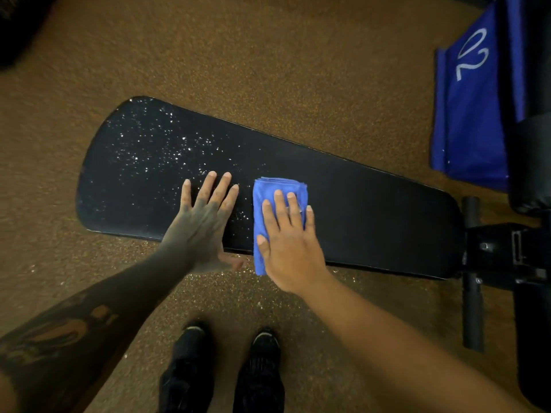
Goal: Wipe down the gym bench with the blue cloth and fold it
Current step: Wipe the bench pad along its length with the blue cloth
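Observation:
A long black gym bench pad (357, 210) lies across the view, wider at the left. White specks cover its left half, while the right half looks plain black. A folded blue cloth (278, 186) rests on the pad near the middle, hanging slightly over the near edge. My right hand (287, 236) lies flat on the cloth, pressing it down with fingers spread. Just left of the cloth, my left hand (205, 222) is flat on the pad, fingers apart, holding nothing.
The bench's black metal frame and crossbar (472, 281) sit at the right end. A blue fabric cover with the number 02 (474, 93) stands at the upper right. Brown speckled floor (268, 55) surrounds the bench. My black shoes (226, 371) are below the pad.

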A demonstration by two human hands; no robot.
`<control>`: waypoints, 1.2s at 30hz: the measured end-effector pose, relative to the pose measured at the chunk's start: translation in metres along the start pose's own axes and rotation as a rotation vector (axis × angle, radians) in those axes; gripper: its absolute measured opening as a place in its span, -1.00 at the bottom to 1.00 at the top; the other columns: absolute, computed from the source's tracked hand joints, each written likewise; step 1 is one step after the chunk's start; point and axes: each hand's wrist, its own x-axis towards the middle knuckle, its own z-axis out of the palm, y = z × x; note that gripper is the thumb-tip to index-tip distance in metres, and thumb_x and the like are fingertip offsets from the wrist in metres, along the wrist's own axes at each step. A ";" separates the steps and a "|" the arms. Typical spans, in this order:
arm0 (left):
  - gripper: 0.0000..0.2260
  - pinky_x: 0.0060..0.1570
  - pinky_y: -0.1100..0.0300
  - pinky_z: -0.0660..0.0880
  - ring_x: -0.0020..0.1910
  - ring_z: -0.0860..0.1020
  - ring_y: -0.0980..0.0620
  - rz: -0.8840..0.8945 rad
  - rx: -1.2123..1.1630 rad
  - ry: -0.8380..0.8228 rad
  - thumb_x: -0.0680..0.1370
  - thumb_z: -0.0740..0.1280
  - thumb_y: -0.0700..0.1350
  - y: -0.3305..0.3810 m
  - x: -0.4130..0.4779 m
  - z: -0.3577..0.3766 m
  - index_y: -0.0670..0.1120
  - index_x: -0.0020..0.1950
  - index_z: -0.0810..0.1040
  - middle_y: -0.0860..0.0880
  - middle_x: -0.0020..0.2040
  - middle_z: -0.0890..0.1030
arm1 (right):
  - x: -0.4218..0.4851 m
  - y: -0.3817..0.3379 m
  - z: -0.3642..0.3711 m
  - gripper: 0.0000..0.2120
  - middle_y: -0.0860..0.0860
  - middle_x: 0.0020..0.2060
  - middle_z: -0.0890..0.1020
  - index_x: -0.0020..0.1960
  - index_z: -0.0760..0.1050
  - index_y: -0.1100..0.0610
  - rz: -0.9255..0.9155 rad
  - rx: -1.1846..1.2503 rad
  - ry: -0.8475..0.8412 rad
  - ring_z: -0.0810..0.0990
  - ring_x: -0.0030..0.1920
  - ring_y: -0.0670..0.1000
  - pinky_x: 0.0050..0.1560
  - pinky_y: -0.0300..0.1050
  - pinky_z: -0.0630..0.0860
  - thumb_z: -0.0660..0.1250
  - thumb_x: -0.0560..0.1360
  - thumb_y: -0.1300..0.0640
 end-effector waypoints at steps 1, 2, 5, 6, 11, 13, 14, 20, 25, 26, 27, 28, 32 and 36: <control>0.24 0.49 -0.39 -0.05 0.60 -0.15 -0.25 -0.003 -0.007 0.002 0.19 0.05 0.65 -0.002 -0.002 0.000 -0.18 0.59 -0.13 -0.21 0.63 -0.16 | 0.001 0.004 -0.003 -0.38 0.18 0.62 -0.03 0.61 -0.05 0.12 0.012 0.006 0.003 -0.11 0.60 0.23 0.52 0.36 0.03 -0.15 0.64 -0.16; 0.24 0.48 -0.40 -0.04 0.60 -0.14 -0.25 -0.006 -0.004 0.001 0.19 0.05 0.65 -0.004 -0.004 0.001 -0.18 0.59 -0.12 -0.21 0.63 -0.14 | 0.003 0.008 -0.007 -0.37 0.18 0.62 -0.02 0.61 -0.02 0.12 0.062 0.021 0.027 -0.09 0.61 0.22 0.53 0.35 0.00 -0.13 0.63 -0.17; 0.26 0.47 -0.41 -0.05 0.60 -0.16 -0.26 -0.024 0.021 -0.005 0.18 0.05 0.67 -0.011 -0.009 0.003 -0.17 0.59 -0.15 -0.22 0.63 -0.16 | 0.007 0.004 -0.007 -0.36 0.19 0.62 -0.02 0.61 -0.02 0.11 0.103 0.031 0.050 -0.09 0.61 0.23 0.53 0.32 -0.01 -0.12 0.62 -0.16; 0.27 0.47 -0.41 -0.06 0.59 -0.17 -0.27 -0.032 0.024 -0.007 0.17 0.04 0.67 -0.013 -0.010 0.003 -0.17 0.59 -0.17 -0.22 0.63 -0.17 | 0.007 -0.001 -0.004 -0.37 0.17 0.62 -0.03 0.62 -0.04 0.10 0.063 0.016 0.030 -0.10 0.61 0.23 0.53 0.34 0.02 -0.13 0.62 -0.16; 0.29 0.47 -0.42 -0.11 0.58 -0.22 -0.28 -0.028 0.024 -0.003 0.15 0.02 0.71 -0.035 -0.015 0.006 -0.14 0.58 -0.24 -0.21 0.62 -0.23 | 0.022 -0.004 0.004 -0.40 0.13 0.62 -0.09 0.62 -0.10 0.07 0.223 0.074 0.028 -0.15 0.61 0.19 0.54 0.34 -0.07 -0.10 0.65 -0.13; 0.28 0.47 -0.43 -0.11 0.58 -0.24 -0.28 -0.019 0.026 0.008 0.16 0.02 0.70 -0.044 -0.015 0.008 -0.13 0.58 -0.26 -0.20 0.62 -0.23 | 0.032 -0.003 0.001 -0.39 0.13 0.62 -0.11 0.62 -0.08 0.09 0.423 0.152 0.059 -0.17 0.61 0.18 0.53 0.36 -0.07 -0.04 0.66 -0.10; 0.27 0.47 -0.43 -0.12 0.58 -0.23 -0.28 -0.016 0.028 0.013 0.16 0.02 0.70 -0.049 -0.015 0.009 -0.12 0.58 -0.25 -0.20 0.62 -0.23 | 0.036 -0.007 0.000 -0.39 0.14 0.62 -0.11 0.62 -0.08 0.11 0.491 0.169 0.069 -0.18 0.60 0.19 0.52 0.36 -0.05 -0.03 0.66 -0.09; 0.22 0.47 -0.44 -0.08 0.59 -0.19 -0.28 0.014 0.005 0.025 0.21 0.04 0.67 -0.063 -0.012 0.014 -0.10 0.59 -0.21 -0.20 0.62 -0.20 | 0.018 -0.052 0.010 -0.39 0.15 0.62 -0.09 0.63 -0.12 0.08 0.206 0.084 0.049 -0.17 0.60 0.21 0.54 0.31 -0.06 -0.14 0.64 -0.12; 0.22 0.47 -0.43 -0.12 0.58 -0.21 -0.29 0.031 -0.001 0.032 0.22 0.07 0.68 -0.065 -0.010 0.016 -0.08 0.58 -0.26 -0.20 0.62 -0.23 | 0.035 -0.034 0.006 -0.42 0.14 0.62 -0.10 0.63 -0.07 0.08 0.573 0.189 0.099 -0.17 0.61 0.19 0.54 0.31 -0.03 -0.07 0.66 -0.06; 0.22 0.47 -0.43 -0.12 0.58 -0.21 -0.29 0.032 0.000 0.033 0.22 0.07 0.68 -0.066 -0.010 0.016 -0.08 0.58 -0.27 -0.20 0.62 -0.23 | 0.038 -0.042 0.005 -0.42 0.16 0.62 -0.11 0.63 -0.08 0.10 0.640 0.219 0.106 -0.17 0.60 0.21 0.54 0.32 -0.04 -0.06 0.66 -0.05; 0.21 0.47 -0.43 -0.11 0.58 -0.21 -0.29 0.033 0.002 0.035 0.23 0.06 0.68 -0.066 -0.010 0.017 -0.08 0.58 -0.27 -0.20 0.62 -0.23 | 0.038 -0.052 0.006 -0.41 0.18 0.62 -0.10 0.62 -0.08 0.11 0.614 0.227 0.120 -0.17 0.60 0.22 0.54 0.33 -0.06 -0.07 0.66 -0.05; 0.21 0.47 -0.44 -0.10 0.58 -0.21 -0.29 0.032 0.005 0.035 0.23 0.06 0.67 -0.065 -0.010 0.018 -0.08 0.58 -0.27 -0.20 0.62 -0.23 | 0.034 -0.063 0.007 -0.41 0.18 0.62 -0.09 0.62 -0.07 0.11 0.491 0.200 0.127 -0.16 0.60 0.24 0.54 0.32 -0.07 -0.08 0.65 -0.06; 0.20 0.47 -0.44 -0.10 0.58 -0.21 -0.29 0.028 0.009 0.041 0.24 0.02 0.67 -0.065 -0.011 0.017 -0.09 0.57 -0.26 -0.21 0.62 -0.23 | 0.026 -0.057 0.010 -0.42 0.14 0.62 -0.04 0.62 -0.05 0.07 0.198 0.080 0.090 -0.12 0.61 0.20 0.54 0.30 -0.01 -0.13 0.65 -0.10; 0.19 0.47 -0.44 -0.11 0.58 -0.22 -0.29 0.028 0.006 0.039 0.24 -0.01 0.67 -0.065 -0.011 0.017 -0.09 0.58 -0.27 -0.21 0.61 -0.25 | 0.038 -0.066 0.008 -0.40 0.19 0.62 -0.09 0.62 -0.09 0.12 0.495 0.159 0.113 -0.16 0.60 0.23 0.55 0.31 -0.06 -0.12 0.65 -0.08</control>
